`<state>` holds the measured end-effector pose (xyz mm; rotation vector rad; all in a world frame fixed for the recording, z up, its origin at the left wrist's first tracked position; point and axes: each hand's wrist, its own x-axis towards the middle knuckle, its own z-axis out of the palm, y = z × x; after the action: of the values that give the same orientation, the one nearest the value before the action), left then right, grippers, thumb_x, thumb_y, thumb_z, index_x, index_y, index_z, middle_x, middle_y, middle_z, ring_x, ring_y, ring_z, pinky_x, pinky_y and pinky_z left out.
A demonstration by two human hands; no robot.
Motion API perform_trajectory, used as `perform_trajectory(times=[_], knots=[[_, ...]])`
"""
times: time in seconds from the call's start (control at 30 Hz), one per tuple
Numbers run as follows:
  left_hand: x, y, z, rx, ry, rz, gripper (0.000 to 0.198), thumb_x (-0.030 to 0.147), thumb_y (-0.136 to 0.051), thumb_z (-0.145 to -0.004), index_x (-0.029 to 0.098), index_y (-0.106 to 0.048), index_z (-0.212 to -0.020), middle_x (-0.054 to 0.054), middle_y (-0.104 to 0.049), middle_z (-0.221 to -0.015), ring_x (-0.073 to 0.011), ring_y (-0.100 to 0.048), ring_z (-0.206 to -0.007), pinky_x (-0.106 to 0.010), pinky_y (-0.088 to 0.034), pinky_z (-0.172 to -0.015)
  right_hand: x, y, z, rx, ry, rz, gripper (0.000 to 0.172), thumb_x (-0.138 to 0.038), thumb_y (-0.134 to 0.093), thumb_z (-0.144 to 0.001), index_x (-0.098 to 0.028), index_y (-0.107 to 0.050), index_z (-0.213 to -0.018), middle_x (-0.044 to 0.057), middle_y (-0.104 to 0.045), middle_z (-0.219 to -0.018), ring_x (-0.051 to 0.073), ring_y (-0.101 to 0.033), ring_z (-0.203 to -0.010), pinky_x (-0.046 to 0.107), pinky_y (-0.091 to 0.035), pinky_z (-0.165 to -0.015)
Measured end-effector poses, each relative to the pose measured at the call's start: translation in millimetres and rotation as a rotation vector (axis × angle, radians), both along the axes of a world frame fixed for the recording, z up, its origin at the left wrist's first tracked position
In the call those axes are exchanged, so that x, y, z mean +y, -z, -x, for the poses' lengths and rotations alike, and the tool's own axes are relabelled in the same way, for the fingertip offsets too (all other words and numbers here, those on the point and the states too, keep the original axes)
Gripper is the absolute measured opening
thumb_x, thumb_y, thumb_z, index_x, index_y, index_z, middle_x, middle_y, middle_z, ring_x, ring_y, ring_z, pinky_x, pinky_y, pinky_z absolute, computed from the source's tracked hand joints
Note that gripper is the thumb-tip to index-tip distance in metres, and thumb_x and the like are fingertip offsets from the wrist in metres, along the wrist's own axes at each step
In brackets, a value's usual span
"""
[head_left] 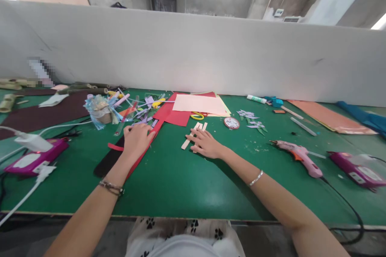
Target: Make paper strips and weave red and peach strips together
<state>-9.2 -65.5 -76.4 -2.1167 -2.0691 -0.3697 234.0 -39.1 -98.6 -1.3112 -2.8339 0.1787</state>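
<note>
My right hand (pixel 206 143) lies with its fingers spread over several flat wooden craft sticks (pixel 186 143), touching them on the green table. The bent fingers of my left hand (pixel 137 139) rest at the upper end of a long black piece (pixel 109 163), partly under the hand. A red strip (pixel 116 147) crosses that piece, and a longer red strip (pixel 139 164) runs beside the hand. The left fingertips are hidden, so what they grip cannot be made out. Yellow-handled scissors (pixel 197 116) lie just beyond the sticks, partly under paper.
Pink paper (pixel 199 104) and red paper (pixel 177 118) lie ahead. At right are a round clock-like disc (pixel 231 123), a pink glue gun (pixel 301 158) with its cord, and a purple power strip (pixel 358 168). Another purple power strip (pixel 37 160) and a blue-fringed pot (pixel 104 112) stand left.
</note>
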Motion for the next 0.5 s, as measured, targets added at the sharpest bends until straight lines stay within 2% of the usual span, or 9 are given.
perform_trajectory(times=[0.13,0.23,0.3,0.37,0.43,0.5], knots=[[0,-14.9,4,-0.227,-0.034,-0.023,0.027,0.034,-0.037,-0.080,0.017,-0.058,-0.081,-0.005,-0.065,-0.077,-0.0211,-0.060,-0.074,-0.028,-0.039,-0.061,12,7.0,-6,-0.016,0.084,0.034,0.051,-0.045,-0.022,-0.086,-0.026,-0.030,-0.132,0.007,-0.022,-0.142,0.023,-0.018,-0.129,0.044,-0.017,-0.101],[-5,-26.9,2,-0.322,0.051,-0.123,0.024,0.033,-0.038,-0.080,0.016,-0.055,-0.085,-0.002,-0.064,-0.073,-0.0169,-0.060,-0.070,-0.023,-0.039,-0.057,28,8.4,-9,0.049,0.172,-0.010,0.048,-0.042,-0.025,-0.086,-0.024,-0.034,-0.130,0.009,-0.027,-0.139,0.023,-0.022,-0.128,0.046,-0.017,-0.100],[-11,-32.2,-6,-0.217,0.132,-0.228,0.022,0.030,-0.039,-0.081,0.016,-0.055,-0.083,-0.001,-0.062,-0.069,-0.0152,-0.058,-0.064,-0.022,-0.038,-0.055,32,4.5,-9,0.200,0.241,-0.109,0.045,-0.038,-0.026,-0.086,-0.022,-0.039,-0.125,0.011,-0.037,-0.133,0.023,-0.030,-0.123,0.047,-0.019,-0.098],[-18,-33.4,-19,0.013,0.212,-0.363,0.021,0.026,-0.038,-0.083,0.016,-0.056,-0.078,-0.003,-0.061,-0.069,-0.0159,-0.057,-0.062,-0.024,-0.037,-0.054,27,-5.9,-10,0.453,0.308,-0.299,0.040,-0.033,-0.026,-0.085,-0.018,-0.043,-0.118,0.013,-0.048,-0.119,0.023,-0.040,-0.114,0.046,-0.025,-0.095],[-26,-29.8,-38,0.215,0.329,-0.368,0.022,0.019,-0.038,-0.083,0.015,-0.056,-0.070,-0.003,-0.056,-0.061,-0.0164,-0.055,-0.057,-0.025,-0.036,-0.050,13,-21.6,-13,0.730,0.327,-0.551,0.035,-0.030,-0.026,-0.085,-0.017,-0.043,-0.113,0.013,-0.052,-0.106,0.022,-0.046,-0.103,0.042,-0.033,-0.088],[-31,-21.8,-59,0.310,0.439,-0.254,0.020,0.008,-0.038,-0.081,0.014,-0.055,-0.071,-0.003,-0.055,-0.061,-0.0168,-0.056,-0.059,-0.025,-0.036,-0.048,-7,-37.6,-17,0.896,0.274,-0.753,0.030,-0.028,-0.030,-0.084,-0.018,-0.041,-0.109,0.012,-0.051,-0.099,0.021,-0.047,-0.096,0.039,-0.036,-0.083]])
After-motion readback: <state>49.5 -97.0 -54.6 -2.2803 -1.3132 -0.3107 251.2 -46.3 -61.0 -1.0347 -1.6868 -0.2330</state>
